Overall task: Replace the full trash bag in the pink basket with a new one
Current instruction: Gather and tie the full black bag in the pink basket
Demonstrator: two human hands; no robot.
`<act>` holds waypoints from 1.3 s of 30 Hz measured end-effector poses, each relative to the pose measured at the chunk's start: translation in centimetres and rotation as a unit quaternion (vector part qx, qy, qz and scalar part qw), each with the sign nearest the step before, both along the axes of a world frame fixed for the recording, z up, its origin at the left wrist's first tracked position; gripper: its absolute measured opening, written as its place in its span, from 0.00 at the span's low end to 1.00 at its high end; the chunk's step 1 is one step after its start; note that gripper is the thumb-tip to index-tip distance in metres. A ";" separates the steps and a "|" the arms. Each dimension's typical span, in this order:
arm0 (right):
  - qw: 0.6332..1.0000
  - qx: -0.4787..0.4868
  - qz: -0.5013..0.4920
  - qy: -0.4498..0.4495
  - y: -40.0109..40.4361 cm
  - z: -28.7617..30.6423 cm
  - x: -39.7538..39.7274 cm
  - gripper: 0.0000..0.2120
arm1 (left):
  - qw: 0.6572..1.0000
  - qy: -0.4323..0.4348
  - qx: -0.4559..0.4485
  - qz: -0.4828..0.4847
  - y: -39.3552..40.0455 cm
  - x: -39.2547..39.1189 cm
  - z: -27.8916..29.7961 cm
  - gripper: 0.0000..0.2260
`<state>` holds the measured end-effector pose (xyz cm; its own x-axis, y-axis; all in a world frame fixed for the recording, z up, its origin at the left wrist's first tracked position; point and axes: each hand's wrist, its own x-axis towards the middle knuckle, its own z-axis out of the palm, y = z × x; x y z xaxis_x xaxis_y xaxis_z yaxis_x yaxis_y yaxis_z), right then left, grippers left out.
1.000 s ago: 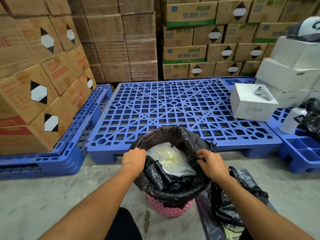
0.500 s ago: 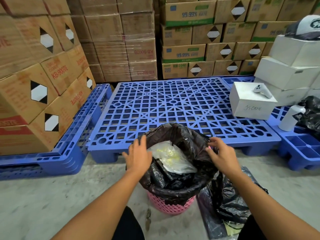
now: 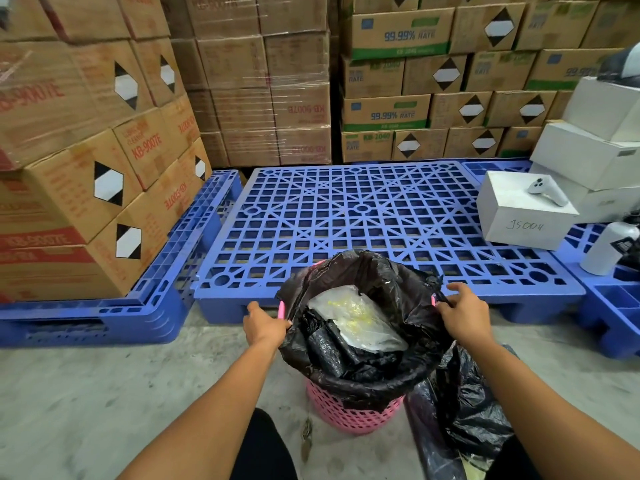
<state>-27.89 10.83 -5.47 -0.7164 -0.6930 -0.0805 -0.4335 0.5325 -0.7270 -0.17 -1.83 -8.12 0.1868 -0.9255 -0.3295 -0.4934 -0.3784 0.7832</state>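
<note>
A pink basket (image 3: 349,410) stands on the concrete floor in front of me, lined with a black trash bag (image 3: 391,289). Crumpled black plastic and a clear plastic piece (image 3: 356,317) fill the bag. My left hand (image 3: 265,327) grips the bag's left edge at the pink rim. My right hand (image 3: 464,315) pinches the bag's right edge at the rim. The bag's edge is partly lifted off the rim, and bits of pink show at both sides.
Another black bag (image 3: 464,410) lies on the floor right of the basket, under my right arm. A blue pallet (image 3: 363,216) sits just behind. On it are a white box (image 3: 519,220) with a controller (image 3: 547,190), and a white bottle (image 3: 606,247). Cardboard cartons (image 3: 86,150) stand left and behind.
Both hands opened briefly, then moved outward to the basket's sides and closed on the bag's edge. The bag's mouth is now pulled wider and the pink rim shows.
</note>
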 end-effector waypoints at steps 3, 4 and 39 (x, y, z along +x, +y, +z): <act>1.000 -0.020 0.020 0.006 -0.2 0.6 0.4 0.20 | 1.000 0.012 -0.022 0.003 -0.5 0.0 0.1 0.31; 0.999 -0.023 0.024 0.002 -0.3 0.7 0.5 0.20 | 1.000 0.021 -0.018 0.002 -0.6 -0.1 0.5 0.30; 0.985 -0.069 0.159 0.007 -0.3 6.0 6.3 0.17 | 0.990 0.023 -0.128 -0.052 2.8 -4.1 4.6 0.29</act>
